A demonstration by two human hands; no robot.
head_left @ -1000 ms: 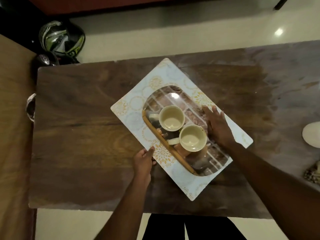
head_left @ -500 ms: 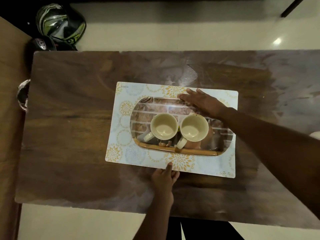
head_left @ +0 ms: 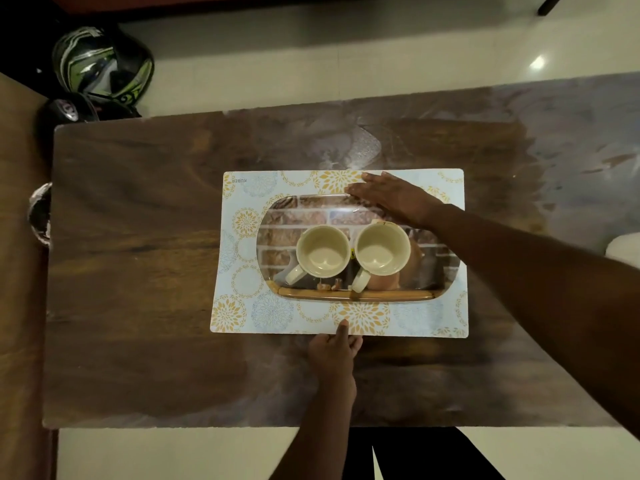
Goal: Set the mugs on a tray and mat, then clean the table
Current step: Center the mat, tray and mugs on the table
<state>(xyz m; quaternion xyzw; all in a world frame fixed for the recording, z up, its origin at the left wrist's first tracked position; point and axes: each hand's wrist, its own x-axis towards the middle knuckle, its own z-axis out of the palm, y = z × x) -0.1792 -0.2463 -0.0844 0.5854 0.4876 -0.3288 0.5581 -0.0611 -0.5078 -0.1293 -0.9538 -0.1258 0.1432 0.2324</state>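
Two cream mugs stand side by side on a tray printed with a brick pattern: the left mug and the right mug, both with handles toward me. The tray lies on a pale floral mat, square to the wooden table. My left hand pinches the mat's near edge, thumb on top. My right hand lies flat with straight fingers on the tray's far rim and the mat.
Two helmets lie on the floor beyond the table's far left corner. A white object shows at the right edge. A wooden surface runs along the left. Smeared, dusty patches mark the table's far and right parts.
The mat, with tray and mugs, has turned from a diagonal lie until it is square to the table. My left hand kept the near edge; my right hand stayed on the far rim.
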